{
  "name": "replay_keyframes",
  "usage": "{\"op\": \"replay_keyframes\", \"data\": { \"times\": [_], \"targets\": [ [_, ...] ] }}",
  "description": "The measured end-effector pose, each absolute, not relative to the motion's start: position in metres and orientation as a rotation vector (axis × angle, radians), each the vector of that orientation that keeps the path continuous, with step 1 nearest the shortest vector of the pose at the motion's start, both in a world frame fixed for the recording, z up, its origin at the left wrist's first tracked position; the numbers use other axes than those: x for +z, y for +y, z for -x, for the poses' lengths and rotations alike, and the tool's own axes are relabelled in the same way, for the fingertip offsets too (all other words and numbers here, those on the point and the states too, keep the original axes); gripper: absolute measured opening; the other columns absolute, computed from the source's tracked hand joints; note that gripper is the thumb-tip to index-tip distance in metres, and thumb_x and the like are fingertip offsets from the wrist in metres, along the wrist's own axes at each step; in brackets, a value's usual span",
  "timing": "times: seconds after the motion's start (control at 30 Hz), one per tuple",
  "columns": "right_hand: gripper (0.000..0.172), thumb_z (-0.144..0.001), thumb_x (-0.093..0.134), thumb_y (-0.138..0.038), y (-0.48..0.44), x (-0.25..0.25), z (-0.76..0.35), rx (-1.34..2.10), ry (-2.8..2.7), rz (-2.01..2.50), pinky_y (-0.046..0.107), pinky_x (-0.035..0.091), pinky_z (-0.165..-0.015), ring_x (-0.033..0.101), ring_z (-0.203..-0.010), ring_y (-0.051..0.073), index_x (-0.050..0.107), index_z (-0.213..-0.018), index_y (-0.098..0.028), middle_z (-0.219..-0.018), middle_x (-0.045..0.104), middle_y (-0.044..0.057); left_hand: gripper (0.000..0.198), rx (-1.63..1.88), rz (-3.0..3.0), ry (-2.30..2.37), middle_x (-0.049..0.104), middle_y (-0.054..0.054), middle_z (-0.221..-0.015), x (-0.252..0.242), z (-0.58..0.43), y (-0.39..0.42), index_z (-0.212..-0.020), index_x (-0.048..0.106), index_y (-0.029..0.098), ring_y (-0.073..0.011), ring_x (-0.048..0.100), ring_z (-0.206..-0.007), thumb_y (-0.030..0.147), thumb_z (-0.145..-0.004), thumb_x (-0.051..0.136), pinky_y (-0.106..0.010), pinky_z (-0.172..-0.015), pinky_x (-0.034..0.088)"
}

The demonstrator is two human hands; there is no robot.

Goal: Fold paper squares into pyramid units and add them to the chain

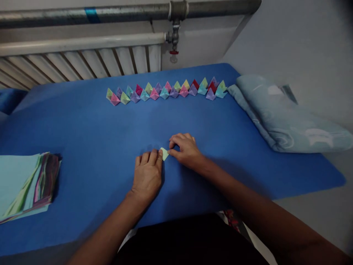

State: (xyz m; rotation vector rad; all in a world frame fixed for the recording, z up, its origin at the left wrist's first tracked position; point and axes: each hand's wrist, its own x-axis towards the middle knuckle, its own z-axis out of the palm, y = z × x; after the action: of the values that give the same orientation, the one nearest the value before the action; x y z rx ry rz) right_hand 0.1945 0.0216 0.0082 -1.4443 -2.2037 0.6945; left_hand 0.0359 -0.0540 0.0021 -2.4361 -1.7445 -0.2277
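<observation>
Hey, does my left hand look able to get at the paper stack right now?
Probably yes: only blue table shows between your left hand and the paper stack, though that hand touches a small folded paper.

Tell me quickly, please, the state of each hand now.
Left hand: fingertips at the green paper; grip unclear.
Right hand: curled, thumb at the paper's corner; pinch unclear.

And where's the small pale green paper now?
In the head view, the pale green paper is just below and left of centre, over the blue surface, between left hand and right hand.
</observation>
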Motion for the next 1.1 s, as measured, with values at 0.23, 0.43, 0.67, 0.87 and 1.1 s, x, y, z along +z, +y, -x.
{"op": "replay_keyframes", "data": {
  "times": [0.23,0.43,0.67,0.87,1.1],
  "targets": [
    [0.007,-0.082,0.051,-0.017,0.007,0.011,-0.172,0.979,-2.006,1.269,0.024,0.038,-0.062,0.05,-0.066,0.012,0.054,-0.077,-0.021,-0.072,0.059,-0.003,0.038,-0.321,2.452,-1.811,0.063,-0.015,-0.12,0.0,-0.034,-0.054,-0.122,0.06,0.015,-0.0289,0.057,-0.097,0.012,-0.093,0.036,-0.045,-0.077,0.045],
    [0.01,-0.079,0.051,-0.013,0.019,0.013,-0.17,1.006,-2.094,1.346,0.023,0.034,-0.056,0.047,-0.059,0.01,0.053,-0.072,-0.021,-0.064,0.056,-0.005,0.036,-0.613,2.497,-1.806,0.063,-0.015,-0.123,-0.007,-0.018,-0.062,-0.124,0.058,0.014,-0.0278,0.057,-0.106,0.01,-0.093,0.041,-0.043,-0.085,0.045],
    [0.01,-0.072,0.057,-0.013,0.028,0.016,-0.165,1.063,-2.133,1.426,0.023,0.031,-0.053,0.047,-0.056,0.01,0.052,-0.069,-0.02,-0.06,0.054,-0.006,0.037,-0.753,2.43,-1.828,0.062,-0.015,-0.123,-0.013,-0.014,-0.068,-0.124,0.056,0.014,-0.0273,0.058,-0.108,0.009,-0.09,0.043,-0.044,-0.087,0.048],
    [0.014,-0.069,0.062,-0.012,0.034,0.016,-0.163,1.122,-2.119,1.479,0.021,0.032,-0.053,0.048,-0.057,0.009,0.051,-0.067,-0.02,-0.06,0.052,-0.006,0.034,-0.697,2.415,-1.818,0.064,-0.015,-0.121,-0.01,-0.018,-0.067,-0.12,0.062,0.014,-0.028,0.058,-0.105,0.011,-0.093,0.041,-0.044,-0.084,0.047],
    [0.018,-0.069,0.064,-0.01,0.038,0.015,-0.161,1.164,-2.13,1.492,0.02,0.031,-0.053,0.046,-0.056,0.008,0.05,-0.066,-0.02,-0.057,0.049,-0.007,0.031,-0.682,2.43,-1.833,0.066,-0.014,-0.118,-0.009,-0.017,-0.064,-0.117,0.064,0.014,-0.0285,0.057,-0.102,0.014,-0.094,0.043,-0.043,-0.082,0.046]
  ]
}}
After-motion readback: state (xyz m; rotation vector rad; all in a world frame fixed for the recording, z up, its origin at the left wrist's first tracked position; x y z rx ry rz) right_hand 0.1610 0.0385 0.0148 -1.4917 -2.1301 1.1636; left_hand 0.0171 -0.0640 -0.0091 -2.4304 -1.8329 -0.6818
